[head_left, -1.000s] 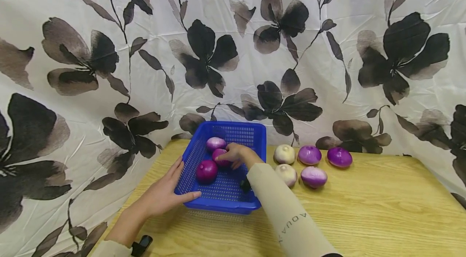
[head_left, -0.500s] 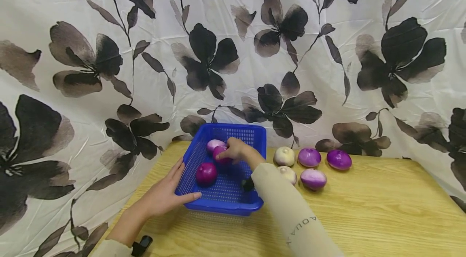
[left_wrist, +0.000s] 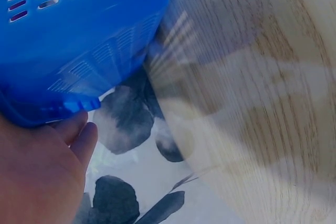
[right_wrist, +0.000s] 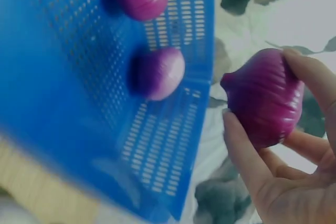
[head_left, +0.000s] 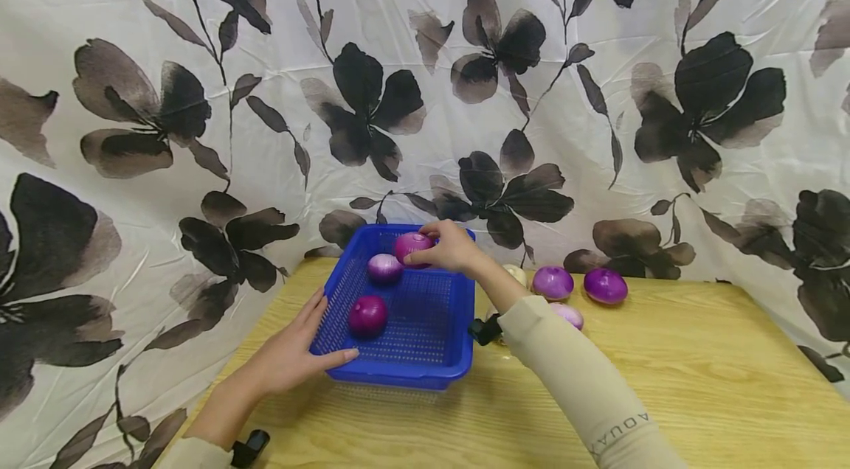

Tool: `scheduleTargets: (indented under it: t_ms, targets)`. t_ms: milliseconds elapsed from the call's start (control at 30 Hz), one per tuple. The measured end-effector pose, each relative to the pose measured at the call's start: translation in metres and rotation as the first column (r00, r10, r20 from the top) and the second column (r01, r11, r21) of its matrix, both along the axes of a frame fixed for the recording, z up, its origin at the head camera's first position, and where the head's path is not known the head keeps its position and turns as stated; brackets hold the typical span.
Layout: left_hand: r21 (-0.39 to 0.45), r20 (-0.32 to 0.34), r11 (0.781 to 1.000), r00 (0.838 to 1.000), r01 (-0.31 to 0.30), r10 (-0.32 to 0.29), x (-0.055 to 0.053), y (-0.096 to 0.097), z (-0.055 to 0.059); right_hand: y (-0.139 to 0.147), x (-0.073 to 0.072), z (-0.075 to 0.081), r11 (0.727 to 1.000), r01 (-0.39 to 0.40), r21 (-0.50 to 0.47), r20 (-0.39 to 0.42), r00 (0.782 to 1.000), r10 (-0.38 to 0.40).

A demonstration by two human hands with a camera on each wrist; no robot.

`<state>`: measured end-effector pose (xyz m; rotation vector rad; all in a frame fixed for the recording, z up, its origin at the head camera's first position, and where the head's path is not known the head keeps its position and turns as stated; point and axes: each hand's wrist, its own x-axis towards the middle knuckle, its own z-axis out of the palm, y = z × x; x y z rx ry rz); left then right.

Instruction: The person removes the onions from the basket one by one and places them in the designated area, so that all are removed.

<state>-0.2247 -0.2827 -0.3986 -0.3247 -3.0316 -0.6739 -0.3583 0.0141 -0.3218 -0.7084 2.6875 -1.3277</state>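
Observation:
My right hand (head_left: 451,248) grips a purple onion (head_left: 413,248) between thumb and fingers. It holds this onion up over the far part of a blue plastic basket (head_left: 458,363). In the right wrist view, the gripped onion (right_wrist: 265,98) shows its whole side, beyond the basket's rim. Two onions lie inside the basket: a pale purple onion (head_left: 384,270) further back and a dark purple onion (head_left: 368,316) at the left. My left hand (head_left: 285,358) rests on the basket's left near corner, fingers straight along the left side and thumb at the near rim.
Right of the basket, a purple onion (head_left: 553,283) and a darker onion (head_left: 606,285) sit on the wooden table (head_left: 697,351). A pale onion (head_left: 567,315) and white onions (head_left: 516,274) are partly hidden by my right arm. A flowered cloth (head_left: 425,122) hangs behind.
My right hand has lifted the purple onion from the basket's floor, up and away from me, toward the far rim. My left hand stays at the basket's corner.

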Motion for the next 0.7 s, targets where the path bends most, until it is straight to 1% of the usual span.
scheduleTargets:
  t_ms: [67,167,267,367,467,633,700]
  targets:
    - [0.001,0.003,1.0,1.0,0.002,-0.002,-0.001,0.001,0.0,0.01,0.004,0.001,1.0,0.014,0.012,-0.056,0.998,-0.013]
    - [0.001,0.005,1.0,1.0,0.003,-0.003,-0.001,0.002,0.0,0.025,0.008,-0.001,1.0,0.012,0.012,-0.134,0.991,-0.01]
    - [0.0,0.004,1.0,1.0,0.004,-0.004,-0.001,0.002,0.0,0.039,0.015,-0.003,1.0,0.013,0.01,-0.177,0.984,-0.011]
    - [0.002,-0.003,1.0,1.0,0.008,-0.008,-0.001,0.002,0.0,0.053,0.022,-0.004,1.0,0.022,0.005,-0.167,0.986,-0.021]
    - [0.006,-0.017,1.0,1.0,0.009,-0.009,-0.002,0.002,0.0,0.066,0.028,-0.007,1.0,0.02,-0.006,-0.129,0.991,-0.02]
    - [0.013,-0.02,1.0,1.0,0.007,-0.007,-0.001,0.001,0.001,0.09,0.037,-0.019,1.0,-0.007,-0.03,-0.069,0.998,0.005]
    - [0.017,-0.02,1.0,1.0,0.01,-0.01,-0.001,0.001,0.001,0.101,0.04,-0.023,0.999,-0.019,-0.028,-0.072,0.997,0.017]
